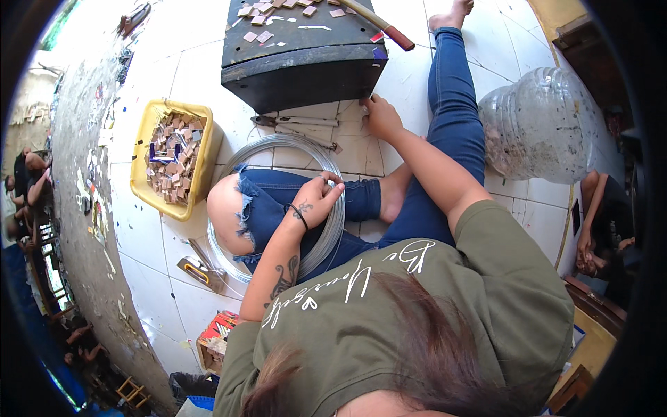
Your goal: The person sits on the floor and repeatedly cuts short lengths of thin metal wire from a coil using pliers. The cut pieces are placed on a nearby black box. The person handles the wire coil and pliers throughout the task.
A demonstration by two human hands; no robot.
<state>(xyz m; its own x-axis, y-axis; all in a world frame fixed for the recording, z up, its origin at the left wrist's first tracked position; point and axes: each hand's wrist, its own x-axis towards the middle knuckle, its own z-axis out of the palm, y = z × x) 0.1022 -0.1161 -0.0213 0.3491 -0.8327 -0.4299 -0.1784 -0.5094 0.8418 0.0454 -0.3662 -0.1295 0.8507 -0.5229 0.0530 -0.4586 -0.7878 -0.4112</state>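
Observation:
A large coil of silvery wire (226, 254) lies around my bent left knee on the tiled floor. My left hand (318, 199) rests on the coil's right side, its fingers curled over the strands. My right hand (382, 118) reaches forward to the near right corner of a black box (306, 80). Its fingers are drawn together low by that corner, and what they hold, if anything, is too small to make out. Between the box and the coil lie pliers (295, 121) with pale handles. A second slim tool (309, 135) is beside them.
Small brown square tiles (264, 12) and a hammer (389, 31) lie on the box. A yellow basin (137, 163) of similar pieces stands left. Nearer lie a yellow-handled scraper (198, 272) and a red carton (219, 330). A big clear plastic jug (545, 128) stands right of my outstretched leg.

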